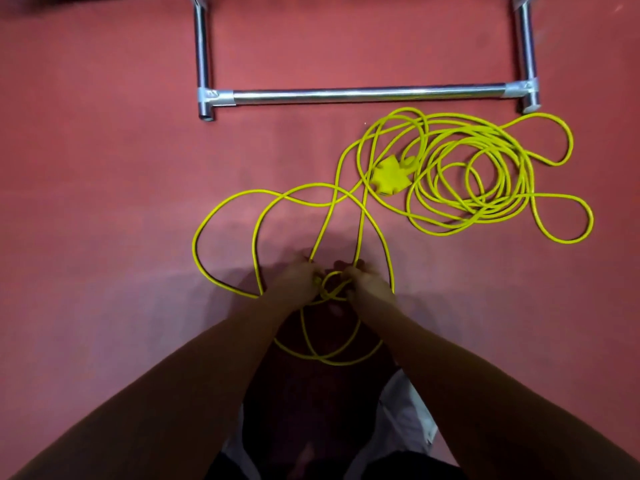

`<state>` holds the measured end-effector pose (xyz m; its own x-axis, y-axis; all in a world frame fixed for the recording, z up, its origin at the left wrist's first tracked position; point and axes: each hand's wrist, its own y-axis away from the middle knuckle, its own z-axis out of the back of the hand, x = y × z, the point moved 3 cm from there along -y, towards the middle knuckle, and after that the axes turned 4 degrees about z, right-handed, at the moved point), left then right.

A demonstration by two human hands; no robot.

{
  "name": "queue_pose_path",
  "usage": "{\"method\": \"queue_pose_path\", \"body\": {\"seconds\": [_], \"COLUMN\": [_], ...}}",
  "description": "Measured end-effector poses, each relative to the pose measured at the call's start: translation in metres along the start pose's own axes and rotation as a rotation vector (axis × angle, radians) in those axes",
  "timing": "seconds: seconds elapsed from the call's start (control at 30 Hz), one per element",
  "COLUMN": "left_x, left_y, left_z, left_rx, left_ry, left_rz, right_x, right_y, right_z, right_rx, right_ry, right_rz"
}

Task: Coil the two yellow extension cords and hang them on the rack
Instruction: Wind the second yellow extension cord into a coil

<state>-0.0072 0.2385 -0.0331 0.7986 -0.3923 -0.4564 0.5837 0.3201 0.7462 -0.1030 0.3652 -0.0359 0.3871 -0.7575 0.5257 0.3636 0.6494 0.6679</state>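
Note:
A yellow extension cord (478,174) lies in a loose tangled pile on the red floor at the right, with a yellow multi-outlet socket block (389,176) on its left side. Strands run from the pile down to my hands, and wide loops (225,209) spread left. My left hand (298,277) and my right hand (363,284) are close together, both gripping a small bunch of cord between them. Loops hang below my hands (329,358). The metal rack (367,93) stands beyond the pile; I see only its base bar.
The rack's silver tubes form a U-shaped base on the red floor, with feet at the left (206,109) and the right (530,102). My legs and a white garment (405,420) are at the bottom.

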Motion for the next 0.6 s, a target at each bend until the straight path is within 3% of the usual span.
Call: {"method": "queue_pose_path", "body": {"seconds": [0.1,0.37,0.6], "left_x": [0.005,-0.056,-0.133], "left_y": [0.002,0.034,0.129], "left_z": [0.008,0.109,0.210], "left_rx": [0.014,-0.162,-0.330], "left_ry": [0.059,0.373,0.447], "left_rz": [0.000,-0.079,-0.296], "right_x": [0.003,0.076,0.168], "right_y": [-0.005,0.011,0.093], "right_z": [0.007,0.108,0.212], "right_rx": [-0.014,-0.166,-0.365], "right_ry": [0.052,-0.292,-0.299], "right_rz": [0.019,0.174,0.354]}}
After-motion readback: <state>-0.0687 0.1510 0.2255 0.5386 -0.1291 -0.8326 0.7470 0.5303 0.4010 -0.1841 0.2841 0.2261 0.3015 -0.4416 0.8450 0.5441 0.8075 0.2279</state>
